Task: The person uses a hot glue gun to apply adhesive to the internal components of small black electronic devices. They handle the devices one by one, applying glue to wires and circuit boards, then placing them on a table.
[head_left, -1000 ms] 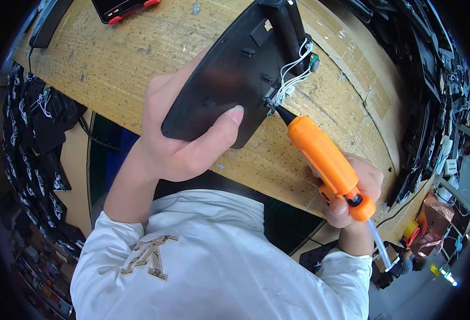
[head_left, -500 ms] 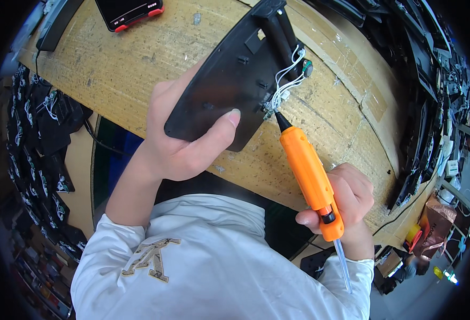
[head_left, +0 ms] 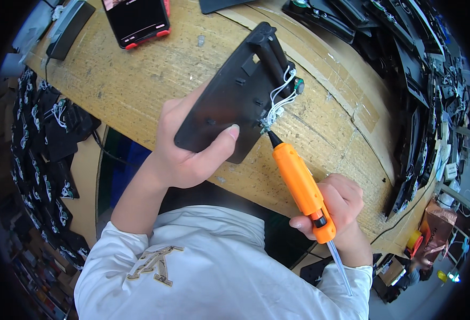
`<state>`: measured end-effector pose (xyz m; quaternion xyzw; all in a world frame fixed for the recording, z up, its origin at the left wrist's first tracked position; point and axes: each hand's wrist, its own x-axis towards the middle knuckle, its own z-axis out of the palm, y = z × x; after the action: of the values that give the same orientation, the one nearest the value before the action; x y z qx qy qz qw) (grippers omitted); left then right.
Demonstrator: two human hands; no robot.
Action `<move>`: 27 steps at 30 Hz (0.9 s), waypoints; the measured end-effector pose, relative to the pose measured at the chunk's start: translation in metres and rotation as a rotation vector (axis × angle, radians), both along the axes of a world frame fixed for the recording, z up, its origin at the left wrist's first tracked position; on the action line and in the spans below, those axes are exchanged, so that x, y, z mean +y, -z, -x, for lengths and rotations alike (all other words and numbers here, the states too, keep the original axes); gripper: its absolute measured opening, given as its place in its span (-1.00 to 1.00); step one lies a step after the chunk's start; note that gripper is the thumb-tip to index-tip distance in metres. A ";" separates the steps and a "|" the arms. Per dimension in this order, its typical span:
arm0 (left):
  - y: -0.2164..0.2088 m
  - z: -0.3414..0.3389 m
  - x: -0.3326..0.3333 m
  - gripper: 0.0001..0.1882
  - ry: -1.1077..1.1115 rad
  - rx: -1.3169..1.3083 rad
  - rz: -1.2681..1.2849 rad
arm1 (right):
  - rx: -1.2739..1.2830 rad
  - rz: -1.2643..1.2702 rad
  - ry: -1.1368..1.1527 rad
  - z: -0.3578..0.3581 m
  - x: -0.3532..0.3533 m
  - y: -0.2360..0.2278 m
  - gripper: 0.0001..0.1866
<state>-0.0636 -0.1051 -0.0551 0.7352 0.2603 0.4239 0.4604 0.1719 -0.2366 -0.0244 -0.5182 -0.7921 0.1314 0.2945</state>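
My left hand grips a black plastic panel by its near left edge, thumb on the face turned to me. White wires run along the panel's right side, between a small green circuit board and a round part on green board. My right hand is wrapped round an orange hot glue gun, with a clear glue stick poking out of its rear. The gun's black nozzle points at the small board, at or very near it; contact I cannot tell.
A phone in a red-and-black case lies on the worn wooden table. Black plastic parts are stacked along the right side. More wired black panels crowd the left. A copper-coloured bag stands at the lower right.
In the picture, the panel and left hand sit slightly lower, and the glue gun has shifted a little left. The table and phone also appear lower, so the view itself has moved. Both grips stay the same.
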 end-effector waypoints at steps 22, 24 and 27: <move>-0.023 0.016 0.042 -0.64 0.405 -0.461 1.268 | 1.492 0.336 0.475 -0.048 0.008 0.016 -0.44; -0.010 0.023 0.033 -0.51 0.456 -0.489 1.074 | 1.496 0.351 0.468 -0.048 0.006 0.018 -0.44; -0.008 0.020 0.000 -0.45 0.327 -0.578 0.869 | 1.478 0.363 0.459 -0.045 0.008 0.016 -0.44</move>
<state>-0.0832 -0.1049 -0.0469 0.3618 0.1567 0.3847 0.8346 0.2171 -0.2284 -0.0403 -0.4870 -0.2311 0.5041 0.6747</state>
